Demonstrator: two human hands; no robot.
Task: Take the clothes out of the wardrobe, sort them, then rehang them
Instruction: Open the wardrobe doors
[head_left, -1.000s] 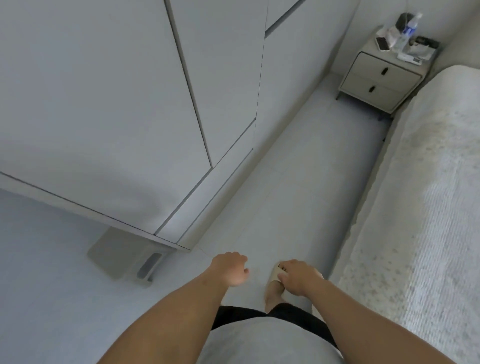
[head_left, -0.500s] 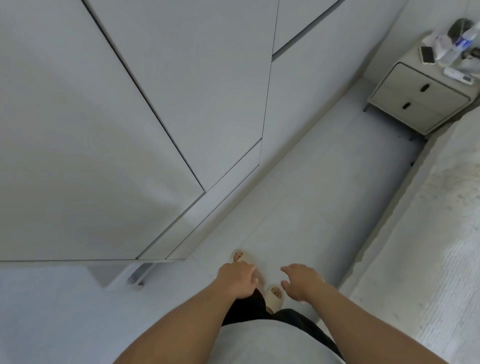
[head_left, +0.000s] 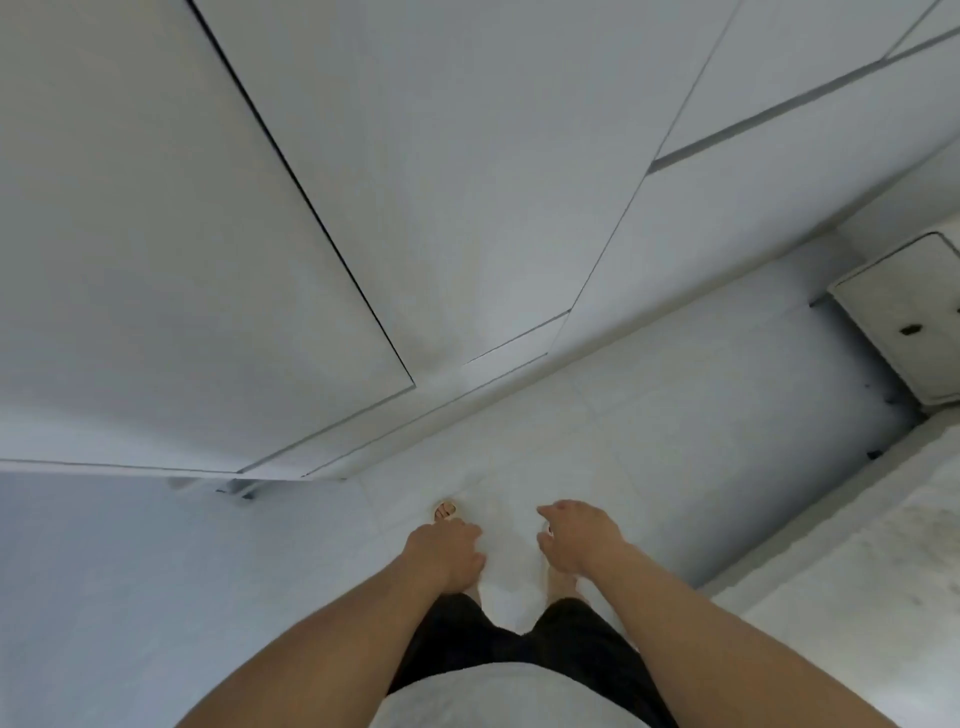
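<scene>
The big white wardrobe (head_left: 467, 182) fills most of the top of the view. Its doors are flat and plain, with thin dark lines between them, and they all look closed. No clothes can be seen, so if they are in there they are hidden behind the doors.

Under the wardrobe is the pale floor (head_left: 701, 415), which runs from the left side across to the right.

At the right edge, low down, is the side of a bed (head_left: 883, 545) with a rough white cover. Just above it, in the far corner, stands a small bedside cabinet (head_left: 904, 312) with a dark slot handle on its front.

A person stands facing the wardrobe, looking down. Both bare arms reach forward over dark shorts (head_left: 519, 654) and a light grey shirt (head_left: 509, 696).

The left hand (head_left: 447, 556) hangs above the floor with its fingers curled in loosely, and it holds nothing. The right hand (head_left: 579, 538) is a little apart from it, fingers softly bent and spread, and it holds nothing too.

The toes of one foot (head_left: 445, 510) in a pale sandal peek out just past the left hand
</scene>
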